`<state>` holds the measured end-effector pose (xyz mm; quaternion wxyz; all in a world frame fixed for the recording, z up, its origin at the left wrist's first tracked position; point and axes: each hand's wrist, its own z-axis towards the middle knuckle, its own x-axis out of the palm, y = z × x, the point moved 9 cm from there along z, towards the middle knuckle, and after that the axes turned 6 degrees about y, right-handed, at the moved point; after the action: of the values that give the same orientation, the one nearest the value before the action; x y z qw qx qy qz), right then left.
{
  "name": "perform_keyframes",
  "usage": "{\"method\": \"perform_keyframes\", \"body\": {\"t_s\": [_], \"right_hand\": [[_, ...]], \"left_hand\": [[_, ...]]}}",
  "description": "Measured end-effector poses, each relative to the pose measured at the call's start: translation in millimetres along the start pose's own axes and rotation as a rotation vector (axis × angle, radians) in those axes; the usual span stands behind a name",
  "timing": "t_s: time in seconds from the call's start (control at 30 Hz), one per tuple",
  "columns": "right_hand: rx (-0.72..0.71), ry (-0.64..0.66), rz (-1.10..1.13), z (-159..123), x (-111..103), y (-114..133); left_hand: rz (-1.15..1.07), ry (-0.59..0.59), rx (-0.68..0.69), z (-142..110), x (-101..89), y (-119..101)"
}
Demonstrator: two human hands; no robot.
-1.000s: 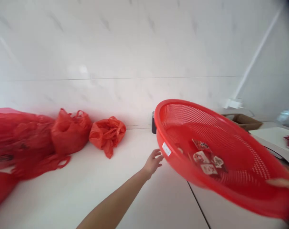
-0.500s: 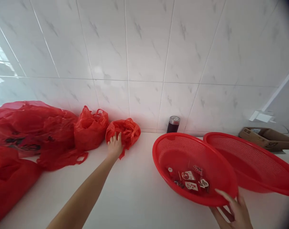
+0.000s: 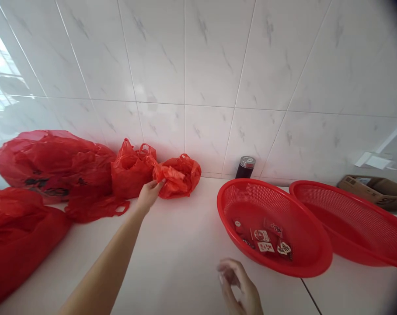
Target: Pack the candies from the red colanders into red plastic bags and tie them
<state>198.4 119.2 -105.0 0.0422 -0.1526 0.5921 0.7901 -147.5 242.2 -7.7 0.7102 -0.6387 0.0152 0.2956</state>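
Observation:
My left hand (image 3: 148, 194) reaches far across the white counter (image 3: 172, 258) and pinches the near edge of a small red plastic bag (image 3: 179, 176) that lies against the tiled wall. My right hand (image 3: 239, 286) hovers low in front of me, blurred, fingers loosely curled, holding nothing I can see. Just right of it sits a red mesh basket (image 3: 311, 238) with several small red and white packets (image 3: 266, 238) in its bottom.
A second red mesh basket (image 3: 359, 227) overlaps the first on the right. Another knotted red bag (image 3: 131, 168) and large red bags (image 3: 50, 164) crowd the left. A dark cup (image 3: 245, 167) stands at the wall, with a cardboard tray (image 3: 372, 190) far right.
My left hand went from resting on the small red bag to pinching its edge. My right hand let go of the basket's rim and moved left. The basket now rests on the counter.

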Motion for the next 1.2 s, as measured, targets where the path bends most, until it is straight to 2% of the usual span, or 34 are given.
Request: {"method": "perform_keyframes", "body": {"t_s": [0.1, 0.2, 0.23, 0.3, 0.33, 0.4, 0.47, 0.53, 0.6, 0.63, 0.73, 0.83, 0.87, 0.93, 1.0, 1.1, 1.13, 1.17, 1.2], "right_hand": [[-0.041, 0.106, 0.047, 30, 26, 46], [-0.103, 0.217, 0.163, 46, 48, 73], [-0.093, 0.266, 0.219, 47, 55, 74], [0.002, 0.305, 0.302, 46, 59, 62], [0.066, 0.274, 0.328, 43, 53, 49], [0.186, 0.170, 0.388, 33, 31, 20], [0.265, 0.101, 0.457, 17, 6, -6], [0.301, 0.104, 0.524, 0, -14, -22], [0.297, 0.087, 0.509, -15, -34, -27], [0.284, 0.069, 0.479, -21, -44, -26], [0.231, 0.055, 0.361, -29, -63, -15], [0.184, 0.142, 0.303, -25, -66, -3], [0.172, 0.188, 0.290, -22, -66, 0], [0.148, 0.285, 0.232, -18, -69, 8], [0.084, 0.290, 0.087, -19, -85, 28], [-0.125, 0.005, -0.146, -31, -125, 88], [-0.225, -0.065, -0.195, -39, -130, 113], [-0.325, -0.065, -0.231, -44, -124, 135], [-0.429, 0.031, -0.273, -48, -105, 153]], "left_hand": [[-0.047, -0.024, 0.025, -63, 16.6, -3], [-0.109, 0.079, -0.007, -130, 52.0, 2], [-0.140, 0.144, -0.030, -150, 63.5, 5], [-0.267, 0.262, -0.112, -182, 76.3, 16], [-0.359, 0.295, -0.165, -194, 75.7, 25], [-0.557, 0.301, -0.273, -210, 62.9, 46], [-0.708, 0.234, -0.366, -219, 41.4, 71], [-0.777, 0.139, -0.438, -224, 21.8, 92], [-0.759, 0.072, -0.466, -230, 11.2, 103], [-0.711, 0.084, -0.454, -231, 11.8, 102], [-0.404, 0.140, -0.342, -234, 21.7, 84], [0.063, 0.057, -0.049, -233, 27.0, 45], [0.188, 0.062, 0.056, -233, 33.8, 31], [0.342, 0.192, 0.167, -233, 56.0, 13], [0.360, 0.330, 0.098, -231, 71.9, 10], [0.252, 0.428, -0.118, -232, 81.0, 8], [0.199, 0.454, -0.171, -235, 84.4, 4], [0.131, 0.488, -0.203, -238, 89.3, -1], [0.049, 0.528, -0.216, -241, 95.6, -8]]}}
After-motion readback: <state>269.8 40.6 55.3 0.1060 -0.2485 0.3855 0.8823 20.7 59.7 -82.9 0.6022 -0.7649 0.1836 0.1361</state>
